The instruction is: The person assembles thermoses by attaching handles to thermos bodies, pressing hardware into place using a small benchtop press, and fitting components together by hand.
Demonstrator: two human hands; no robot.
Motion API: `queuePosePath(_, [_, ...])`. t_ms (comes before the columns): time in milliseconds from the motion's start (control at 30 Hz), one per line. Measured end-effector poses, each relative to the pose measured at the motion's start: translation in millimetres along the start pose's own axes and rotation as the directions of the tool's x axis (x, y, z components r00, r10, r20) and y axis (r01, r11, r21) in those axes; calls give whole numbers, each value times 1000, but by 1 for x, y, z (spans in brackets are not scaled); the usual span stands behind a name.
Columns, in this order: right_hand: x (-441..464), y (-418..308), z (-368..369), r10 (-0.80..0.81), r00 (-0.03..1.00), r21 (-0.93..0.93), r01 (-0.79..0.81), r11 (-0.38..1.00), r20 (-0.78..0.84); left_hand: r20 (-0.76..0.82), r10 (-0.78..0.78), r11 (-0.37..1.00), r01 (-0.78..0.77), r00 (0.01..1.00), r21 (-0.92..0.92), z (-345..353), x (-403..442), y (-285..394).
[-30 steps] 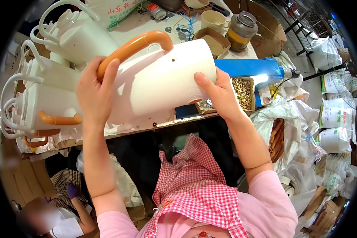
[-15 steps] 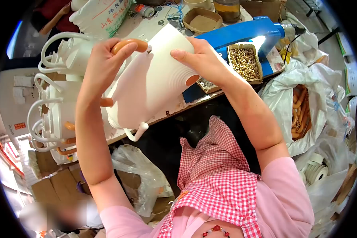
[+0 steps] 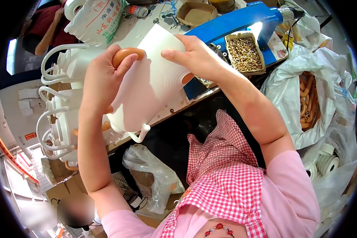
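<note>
A white plastic jug (image 3: 146,87) lies tilted across the table edge, with ribbed rings at one end and a small white loop handle (image 3: 141,133) at the other. My left hand (image 3: 107,71) is wrapped round an orange-brown curved handle (image 3: 127,55), whose upper end meets the jug's wall. The middle of that handle is hidden behind my hand and wrist. My right hand (image 3: 196,57) grips the jug's wide rim, thumb on the outer side and fingers out of sight. Another orange-brown piece (image 3: 187,78) shows at the ribbed end.
Several white jugs (image 3: 67,111) with loop handles stand at the left. Beyond the jug are a blue machine arm (image 3: 234,25) with a lamp and a box of brass-coloured screws (image 3: 246,55). A sack of brown handles (image 3: 305,107) stands at right. Another person's arm (image 3: 47,39) shows top left.
The brown handle's upper end has closed onto the jug's wall; a small metal tip showed between them before. The jug and both hands sit slightly further left in view.
</note>
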State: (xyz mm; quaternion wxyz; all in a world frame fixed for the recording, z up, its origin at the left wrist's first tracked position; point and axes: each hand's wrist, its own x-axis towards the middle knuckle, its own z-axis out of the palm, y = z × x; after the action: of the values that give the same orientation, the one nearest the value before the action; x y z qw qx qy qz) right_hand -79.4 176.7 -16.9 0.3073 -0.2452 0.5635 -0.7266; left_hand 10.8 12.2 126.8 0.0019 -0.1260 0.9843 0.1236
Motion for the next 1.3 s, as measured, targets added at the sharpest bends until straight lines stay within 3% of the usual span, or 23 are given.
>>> queuePosePath(333, [3,11,1,-123,992,-30,122,992,-15,-39,2,998,1,999,64,7,0,-4])
queuePosePath(433, [-1,2,0,-53,999,-21,53,998,-4,-36,-7,999,9,999,54,7,-1,-3])
queuePosePath(667, [-2,2,1,-79,996,-45,77,996,-34,-50,-9,996,14,999,93,9,-1,-1])
queuePosePath(733, [-7,-6,-1,-23,999,-74,20,997,-41,-87,-17,972,37,996,230,9,-1,4])
queuePosePath(833, [-10,-14,-6,53,998,-224,-61,973,-42,-51,-28,1000,28,998,2,12,1,-7])
queuePosePath(867, [-14,-15,-6,35,997,-177,-47,983,-68,-29,71,994,-73,997,-80,13,2,-8])
queuePosePath(900, [-9,-11,-4,7,999,-160,-13,987,-41,-20,170,983,-171,985,-63,12,7,-29])
queuePosePath(1000, [-21,-8,-7,-33,999,-169,27,985,-35,-35,116,993,-114,993,34,13,11,-51])
queuePosePath(1033, [-31,-7,0,-126,983,-200,97,975,-137,-15,52,997,-51,999,52,10,9,-54])
queuePosePath(1067, [-42,-5,5,-221,947,-242,163,956,-235,3,-9,998,9,1000,65,7,8,-48])
queuePosePath(1133, [-75,5,-4,-641,681,-566,389,726,-354,47,-26,997,23,999,76,-4,-3,-33])
queuePosePath(1167, [-102,9,-21,-680,632,-585,409,700,-372,99,-56,994,46,994,99,-5,-11,-29])
queuePosePath(1200, [-140,9,-47,-695,587,-562,435,704,-416,16,83,992,-84,996,89,-8,-22,-50])
queuePosePath(1233, [-171,25,-78,-772,427,-715,327,617,-471,-72,216,973,-210,974,92,-13,-33,-71])
queuePosePath(1267, [-222,23,-110,-782,360,-708,342,618,-509,-1,112,992,-112,994,54,-17,-55,-64])
queuePosePath(1300, [-272,37,-157,-793,307,-785,180,592,-527,70,7,999,-9,998,32,-21,-77,-55])
